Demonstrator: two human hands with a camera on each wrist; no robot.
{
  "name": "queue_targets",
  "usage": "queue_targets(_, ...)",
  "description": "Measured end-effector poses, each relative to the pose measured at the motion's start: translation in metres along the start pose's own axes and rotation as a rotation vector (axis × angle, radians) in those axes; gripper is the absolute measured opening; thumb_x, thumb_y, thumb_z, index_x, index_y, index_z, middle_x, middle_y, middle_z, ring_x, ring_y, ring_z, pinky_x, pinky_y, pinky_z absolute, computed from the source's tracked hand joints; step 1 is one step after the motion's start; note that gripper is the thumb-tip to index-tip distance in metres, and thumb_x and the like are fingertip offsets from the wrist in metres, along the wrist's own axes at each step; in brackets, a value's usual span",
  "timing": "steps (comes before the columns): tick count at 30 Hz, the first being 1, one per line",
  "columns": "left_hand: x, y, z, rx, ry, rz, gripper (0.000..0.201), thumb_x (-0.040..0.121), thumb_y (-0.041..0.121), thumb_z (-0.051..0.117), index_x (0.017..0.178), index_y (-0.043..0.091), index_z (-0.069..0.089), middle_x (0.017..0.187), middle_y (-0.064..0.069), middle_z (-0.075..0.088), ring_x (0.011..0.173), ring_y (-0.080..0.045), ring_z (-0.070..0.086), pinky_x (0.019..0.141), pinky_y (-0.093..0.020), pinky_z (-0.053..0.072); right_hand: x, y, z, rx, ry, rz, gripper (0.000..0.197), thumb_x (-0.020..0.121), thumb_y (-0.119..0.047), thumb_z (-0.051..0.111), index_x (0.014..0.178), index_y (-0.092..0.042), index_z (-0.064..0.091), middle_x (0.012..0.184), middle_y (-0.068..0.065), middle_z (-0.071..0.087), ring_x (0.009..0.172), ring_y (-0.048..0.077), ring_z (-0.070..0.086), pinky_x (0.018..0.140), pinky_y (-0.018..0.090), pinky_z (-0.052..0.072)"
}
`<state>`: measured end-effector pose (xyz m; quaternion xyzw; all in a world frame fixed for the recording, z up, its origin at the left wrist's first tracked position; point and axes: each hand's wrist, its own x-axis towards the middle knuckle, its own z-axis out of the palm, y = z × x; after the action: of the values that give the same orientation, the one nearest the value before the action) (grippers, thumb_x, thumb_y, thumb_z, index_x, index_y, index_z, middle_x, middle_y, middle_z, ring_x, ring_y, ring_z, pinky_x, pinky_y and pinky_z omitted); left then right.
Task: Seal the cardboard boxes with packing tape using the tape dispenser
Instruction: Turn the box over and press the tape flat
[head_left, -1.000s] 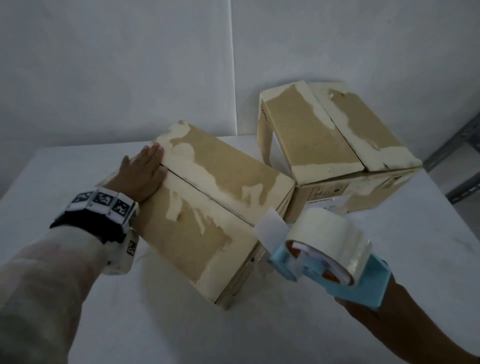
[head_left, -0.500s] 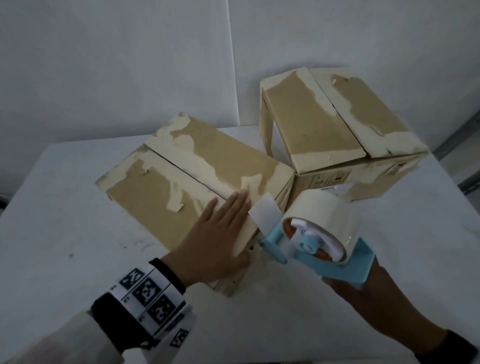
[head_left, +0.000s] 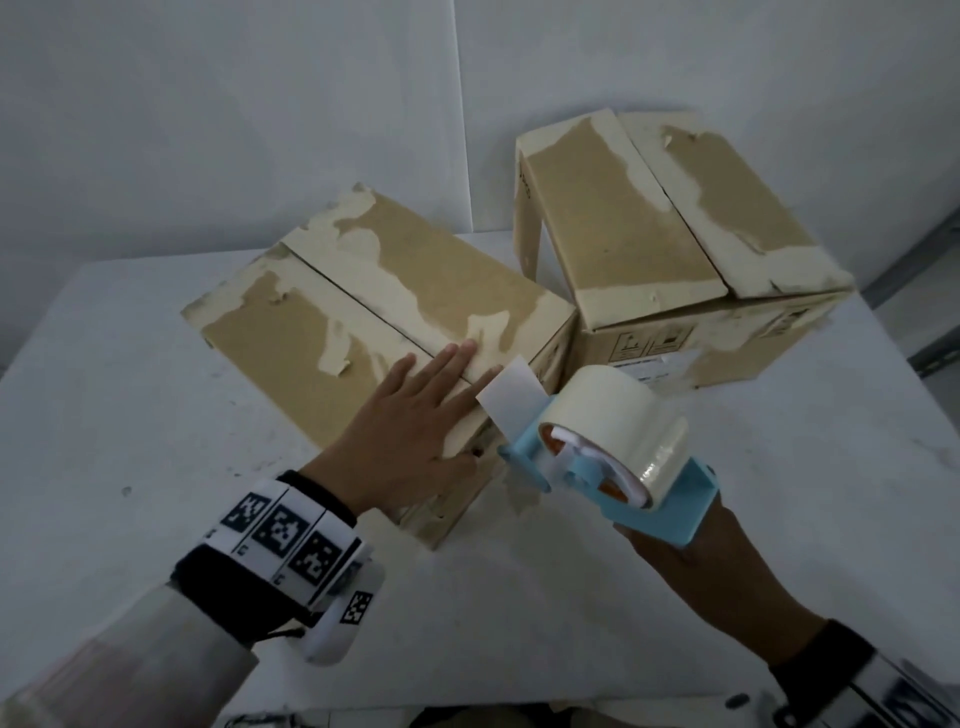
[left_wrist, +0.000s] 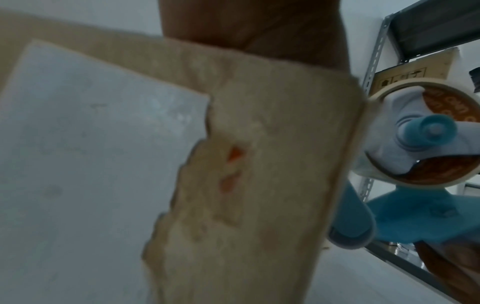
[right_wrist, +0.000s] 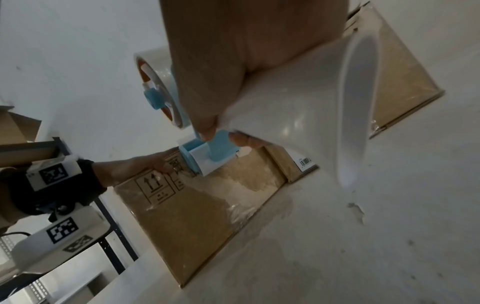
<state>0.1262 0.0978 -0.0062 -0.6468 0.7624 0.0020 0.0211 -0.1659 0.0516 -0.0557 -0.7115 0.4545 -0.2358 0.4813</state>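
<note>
On the table (head_left: 104, 415), left hand (head_left: 410, 441) flat (fingers straight) on box (head_left: 291, 364)

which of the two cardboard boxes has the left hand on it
The nearer, lower cardboard box: the left hand lies flat on its top. The taller box behind is untouched.

Your left hand (head_left: 410, 441) slid from the far end of the near box (head_left: 363, 332) to the near-right end; fingers now lay flat across the flap seam, thumb by the corner edge. Your right hand (head_left: 691, 551) brought the tape dispenser (head_left: 613, 467) up & in, its loose tape tab (head_left: 511, 397) just beside your left fingertips (head_left: 467, 349).
</note>
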Motion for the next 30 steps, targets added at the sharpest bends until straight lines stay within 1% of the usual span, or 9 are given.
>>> queue_targets(6, 0.001, 0.001, 0.000, -0.012, 0.004, 0.009, 0.062, 0.082, 0.054, 0.032, 0.137, 0.025, 0.030, 0.144, -0.019, 0.040, 0.129, -0.036, 0.043, 0.103, -0.053, 0.035, -0.002, -0.004, 0.003, -0.107, 0.009, -0.049, 0.098, 0.050, -0.088, 0.048, 0.108, -0.008, 0.046, 0.087, -0.012, 0.053, 0.077, 0.012, 0.062, 0.065, 0.021, 0.054)
queue_targets(9, 0.000, 0.001, -0.001, -0.043, -0.022, 0.008, 0.066, 0.083, 0.058, 0.030, 0.140, 0.026, 0.024, 0.149, -0.016, 0.033, 0.135, -0.033, 0.036, 0.109, -0.048, 0.029, 0.000, -0.012, 0.003, -0.172, 0.001, -0.077, 0.059, 0.065, -0.042, 0.077, 0.108, -0.023, 0.042, 0.088, -0.002, 0.058, 0.074, 0.017, 0.066, 0.051, 0.018, 0.046)
queue_targets(11, 0.000, -0.001, 0.000, -0.073, -0.025, 0.003, 0.069, 0.083, 0.063, 0.026, 0.143, 0.032, 0.012, 0.155, -0.011, 0.020, 0.142, -0.029, 0.021, 0.115, -0.040, 0.011, -0.006, -0.003, -0.002, -0.285, -0.035, -0.121, 0.054, 0.075, -0.023, 0.072, 0.119, -0.024, 0.041, 0.094, 0.008, 0.064, 0.072, 0.028, 0.067, 0.051, 0.024, 0.045)
queue_targets(14, 0.000, -0.003, 0.001, -0.075, 0.012, -0.010, 0.070, 0.082, 0.066, 0.023, 0.143, 0.037, 0.008, 0.156, -0.010, 0.015, 0.144, -0.028, 0.015, 0.114, -0.037, 0.004, -0.026, 0.031, -0.016, -0.404, -0.071, -0.173, 0.057, 0.079, -0.060, 0.049, 0.127, -0.052, 0.019, 0.100, -0.020, 0.057, 0.072, 0.012, 0.059, 0.048, 0.017, 0.045)
queue_targets(16, 0.001, -0.002, 0.000, -0.078, 0.005, 0.005, 0.069, 0.082, 0.065, 0.022, 0.143, 0.036, 0.007, 0.156, -0.011, 0.014, 0.143, -0.029, 0.014, 0.110, -0.038, 0.003, -0.037, 0.043, -0.025, -0.474, -0.097, -0.100, 0.059, 0.077, -0.058, 0.055, 0.129, -0.046, 0.027, 0.102, -0.023, 0.055, 0.070, 0.015, 0.062, 0.047, 0.018, 0.046)
queue_targets(19, 0.001, -0.003, -0.001, -0.088, -0.002, 0.006, 0.069, 0.081, 0.064, 0.023, 0.142, 0.036, 0.009, 0.155, -0.012, 0.017, 0.143, -0.031, 0.017, 0.108, -0.040, 0.004, -0.043, 0.049, -0.036, -0.560, -0.048, 0.096, 0.085, 0.047, -0.010, 0.090, 0.117, -0.016, 0.041, 0.081, 0.015, 0.071, 0.049, 0.029, 0.066, 0.038, 0.027, 0.045)
queue_targets(22, 0.001, 0.001, -0.003, -0.119, 0.002, -0.020, 0.065, 0.082, 0.062, 0.024, 0.141, 0.039, 0.008, 0.156, -0.010, 0.016, 0.143, -0.028, 0.015, 0.112, -0.040, 0.006, -0.042, 0.055, -0.044, -0.730, 0.022, 0.139, 0.096, 0.027, -0.003, 0.093, 0.110, -0.009, 0.044, 0.071, 0.018, 0.070, 0.042, 0.029, 0.063, 0.033, 0.012, 0.029)
queue_targets(26, 0.004, 0.012, -0.006, -0.167, 0.029, -0.099, 0.052, 0.090, 0.053, 0.016, 0.140, 0.038, 0.017, 0.152, -0.013, 0.028, 0.140, -0.029, 0.028, 0.109, -0.051, 0.022, -0.048, 0.063, -0.048, -0.785, 0.082, 0.066, 0.096, 0.030, -0.002, 0.091, 0.113, -0.005, 0.044, 0.079, 0.023, 0.068, 0.053, 0.036, 0.065, 0.041, 0.032, 0.050)
queue_targets(30, 0.005, 0.011, -0.004, -0.170, 0.031, -0.121, 0.054, 0.092, 0.053, 0.004, 0.141, 0.037, 0.021, 0.150, -0.012, 0.029, 0.138, -0.024, 0.025, 0.107, -0.049, 0.025, -0.051, 0.070, -0.055, -0.872, 0.149, 0.004, 0.077, 0.045, -0.001, 0.081, 0.112, -0.003, 0.043, 0.074, 0.020, 0.062, 0.053, 0.036, 0.059, 0.047, 0.027, 0.038)
